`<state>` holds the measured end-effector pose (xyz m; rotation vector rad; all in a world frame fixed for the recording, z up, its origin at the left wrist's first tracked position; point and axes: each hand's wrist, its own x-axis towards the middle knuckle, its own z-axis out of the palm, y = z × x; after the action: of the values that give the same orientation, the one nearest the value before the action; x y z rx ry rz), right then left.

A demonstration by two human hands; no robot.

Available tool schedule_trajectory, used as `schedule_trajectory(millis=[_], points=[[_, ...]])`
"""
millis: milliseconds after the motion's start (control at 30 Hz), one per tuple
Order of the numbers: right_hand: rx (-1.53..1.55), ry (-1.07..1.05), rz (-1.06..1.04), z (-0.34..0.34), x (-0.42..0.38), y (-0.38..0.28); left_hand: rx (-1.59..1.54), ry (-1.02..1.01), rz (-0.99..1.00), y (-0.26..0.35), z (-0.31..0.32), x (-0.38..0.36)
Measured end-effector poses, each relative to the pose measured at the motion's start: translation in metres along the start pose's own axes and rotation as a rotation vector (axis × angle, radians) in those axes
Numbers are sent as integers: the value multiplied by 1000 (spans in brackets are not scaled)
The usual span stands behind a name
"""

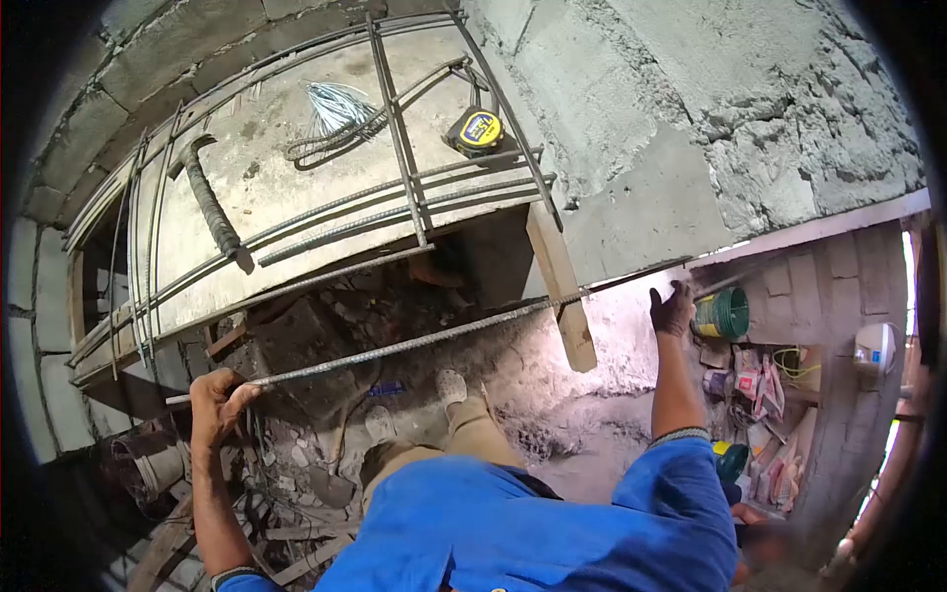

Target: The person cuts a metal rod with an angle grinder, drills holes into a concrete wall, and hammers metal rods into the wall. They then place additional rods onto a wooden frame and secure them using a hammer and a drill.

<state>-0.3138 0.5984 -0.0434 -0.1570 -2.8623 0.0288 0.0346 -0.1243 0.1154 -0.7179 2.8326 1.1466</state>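
I hold a long ribbed steel rebar (414, 342) at both ends, level in front of me. My left hand (219, 398) is bare and closed around its left end. At the right end my right hand (673, 308), in a dark glove, grips the bar. The rebar runs below the front edge of a concrete slab bench (296, 178) that carries a grid of tied rebars (400, 148). My blue shirt and my legs show below the bar.
On the slab lie a yellow tape measure (476, 130), a bundle of tie wire (335, 104) and a wrapped bar tool (209, 202). A wooden plank (562, 286) props the slab. Rubble (326, 464) covers the ground. A green wire coil (725, 314) and cluttered shelves stand at right.
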Motion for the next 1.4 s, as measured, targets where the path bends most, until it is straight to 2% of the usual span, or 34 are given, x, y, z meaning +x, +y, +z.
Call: schedule_trajectory(millis=[100,167,200,300,367,500,567,600,700,767,833,900,1067,1133,1233,1267,1333,1400], points=[[25,160,-72,2,-1,-6,2,5,73,-19,11,-3],[51,87,-46,3,8,-6,-48,26,34,-16,19,0],[46,139,-107,2,13,-7,-55,23,40,-13,25,2],[-15,138,-110,-5,23,-8,-19,1,41,3,41,5],[-40,171,-148,-6,27,-2,14,55,97,13,47,10],[185,146,-96,-5,49,25,32,-21,84,-4,58,12],[1441,-84,979,-6,70,31,50,12,115,-11,65,10],[1436,-82,982,-6,73,33,71,42,144,-13,68,8],[545,-185,385,-6,88,30,-24,60,109,-10,71,1],[-35,-231,-25,1,96,19,54,10,83,-3,62,0],[240,-154,-19,33,102,31,137,-28,48,9,55,4],[470,-100,12,48,105,39,320,-255,-35,23,54,11],[866,-119,473,19,115,53,447,-223,-4,-11,74,29],[827,-128,486,16,131,50,472,-243,3,-29,85,34],[485,-125,260,22,148,39,534,-251,2,-35,94,44],[428,-124,212,29,146,34,444,-218,-40,-44,98,43],[392,-122,179,42,139,29,354,-191,-94,-56,110,37],[394,-113,177,54,132,28,415,-264,-12,-63,130,43]])
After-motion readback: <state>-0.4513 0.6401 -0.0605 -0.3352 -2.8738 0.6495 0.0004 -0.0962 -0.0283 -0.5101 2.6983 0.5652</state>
